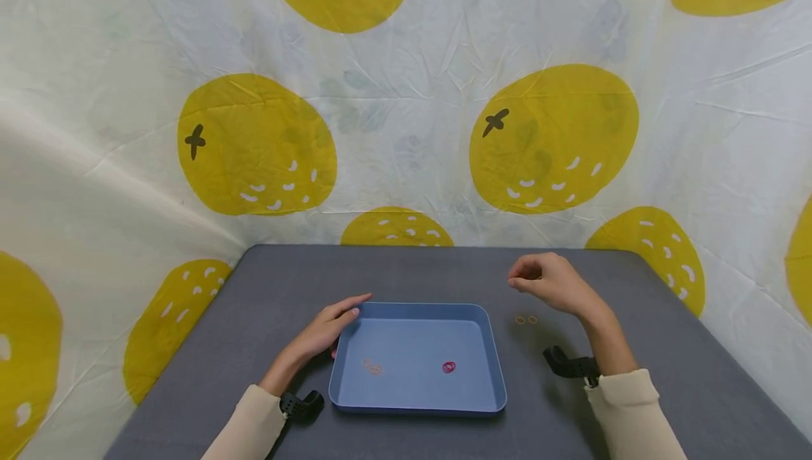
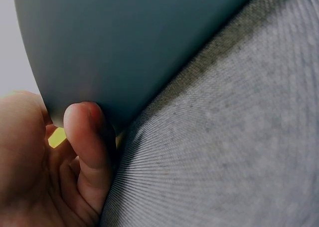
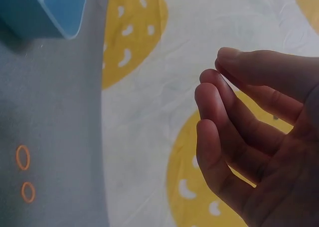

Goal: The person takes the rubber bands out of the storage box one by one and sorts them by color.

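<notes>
Two orange rings (image 1: pixel 524 320) lie on the tabletop (image 1: pixel 393 273) near the right side of the blue tray (image 1: pixel 415 386), red rings (image 1: pixel 449 367) and pale rings (image 1: pixel 371 367) sit inside it, and the right hand (image 1: pixel 553 284) is up by the loose pair, fingers bent, thumb and index tips about together, though I can't tell if anything's tucked between them. Left hand (image 1: pixel 322 330) has hold of the tray's far left corner, and I'd go easy there, just enough to stop sliding. With rings that thin, I'd come down fingertips first and pinch one edge without nudging its neighbour.
</notes>
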### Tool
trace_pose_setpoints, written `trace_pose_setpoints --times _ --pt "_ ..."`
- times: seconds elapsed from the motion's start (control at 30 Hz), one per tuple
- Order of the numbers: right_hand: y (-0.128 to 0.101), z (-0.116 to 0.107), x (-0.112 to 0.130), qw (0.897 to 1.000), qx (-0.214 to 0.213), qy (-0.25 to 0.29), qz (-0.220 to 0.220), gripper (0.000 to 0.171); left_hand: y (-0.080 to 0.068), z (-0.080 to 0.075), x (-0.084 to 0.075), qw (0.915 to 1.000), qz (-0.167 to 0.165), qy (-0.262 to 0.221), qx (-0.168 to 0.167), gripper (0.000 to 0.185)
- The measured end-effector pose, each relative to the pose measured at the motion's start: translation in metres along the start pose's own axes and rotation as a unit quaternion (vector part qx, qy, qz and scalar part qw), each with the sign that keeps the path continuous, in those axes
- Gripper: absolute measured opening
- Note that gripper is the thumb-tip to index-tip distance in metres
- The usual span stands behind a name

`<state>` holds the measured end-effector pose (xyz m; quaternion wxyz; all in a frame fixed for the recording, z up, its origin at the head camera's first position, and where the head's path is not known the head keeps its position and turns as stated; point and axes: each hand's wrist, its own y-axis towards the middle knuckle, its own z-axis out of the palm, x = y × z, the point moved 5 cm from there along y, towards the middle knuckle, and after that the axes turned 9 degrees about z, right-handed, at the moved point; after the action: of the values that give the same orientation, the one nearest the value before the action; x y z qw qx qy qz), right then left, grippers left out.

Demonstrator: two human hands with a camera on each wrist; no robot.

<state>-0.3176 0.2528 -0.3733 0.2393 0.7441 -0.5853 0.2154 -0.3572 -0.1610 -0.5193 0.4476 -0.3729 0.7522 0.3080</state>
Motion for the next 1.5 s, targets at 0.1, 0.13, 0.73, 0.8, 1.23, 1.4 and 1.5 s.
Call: trace_pose_setpoints --times 0.1,0.13,0.73,0.8,1.23,1.4,1.5 --pt "-0.001 0.001 0.008 1.0 -0.004 0.002 -0.009 0.007 0.0 0.0 0.0 1.0 0.001 -0.001 0.002 0.044" --pt "-0.001 0.002 0.011 1.0 -0.004 0.004 -0.011 0.006 0.0 0.001 0.001 1.0 0.003 -0.002 0.003 0.045" --pt "-0.003 0.014 0.052 0.999 0.016 0.014 -0.045 0.005 0.001 0.0 0.0 1.0 0.003 0.003 0.005 0.045" --pt "-0.004 0.015 0.053 0.999 0.016 0.012 -0.047 0.004 0.001 0.0 0.0 0.9999 0.007 0.002 0.009 0.046" --pt "0.0 0.034 0.071 0.996 0.047 0.024 -0.076 0.006 -0.001 0.002 0.001 1.0 0.007 -0.001 0.001 0.045" --pt "0.003 0.046 0.078 0.994 0.062 0.025 -0.089 0.006 0.0 0.001 0.002 1.0 0.004 -0.005 0.001 0.045" --pt "0.006 0.055 0.084 0.992 0.074 0.022 -0.098 0.005 0.001 0.001 0.003 1.0 0.004 -0.004 0.0 0.045"
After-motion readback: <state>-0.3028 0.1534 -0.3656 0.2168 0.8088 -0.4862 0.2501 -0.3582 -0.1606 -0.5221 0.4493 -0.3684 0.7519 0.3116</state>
